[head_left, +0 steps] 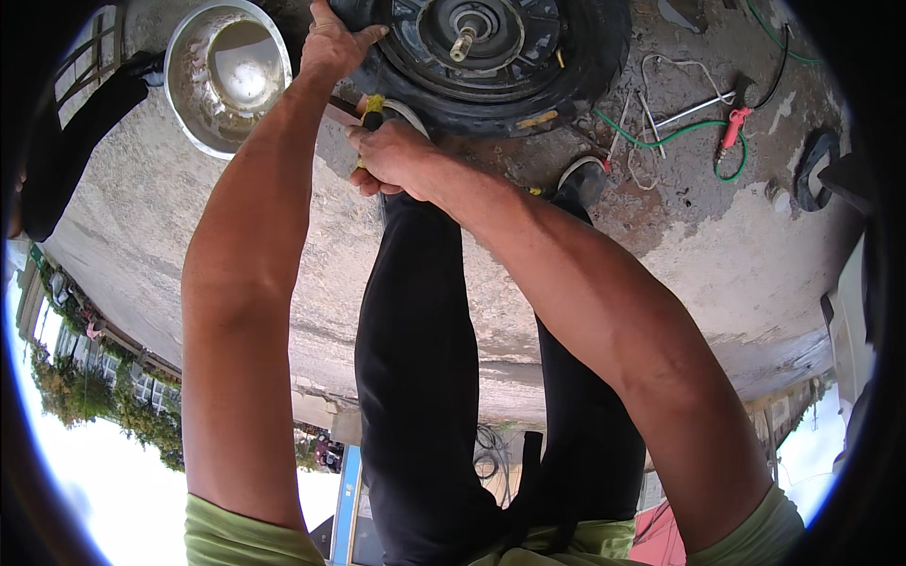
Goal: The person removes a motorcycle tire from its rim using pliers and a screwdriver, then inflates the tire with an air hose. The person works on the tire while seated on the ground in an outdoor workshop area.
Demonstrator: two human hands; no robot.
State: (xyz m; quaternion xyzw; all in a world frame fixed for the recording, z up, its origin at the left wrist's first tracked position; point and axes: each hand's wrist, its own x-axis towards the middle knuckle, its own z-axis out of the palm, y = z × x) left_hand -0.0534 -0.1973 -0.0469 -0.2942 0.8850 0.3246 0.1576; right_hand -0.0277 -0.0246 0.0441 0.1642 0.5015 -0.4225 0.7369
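A wheel with a black rubber tyre lies flat on the ground at the top of the view, partly cut off. Its metal hub faces up, with a bare axle sticking out of the middle. My left hand rests on the tyre's left side, thumb spread towards the rim. Close to the tyre's near left edge, my right hand is closed around a tool's black-and-yellow handle. The tool's working end cannot be made out.
Left of my arm stands a metal basin with cloudy water. At right lie a green hose, a red-handled air tool, a metal T-handle wrench and a pale cord. Another person's dark-clothed leg is at far left.
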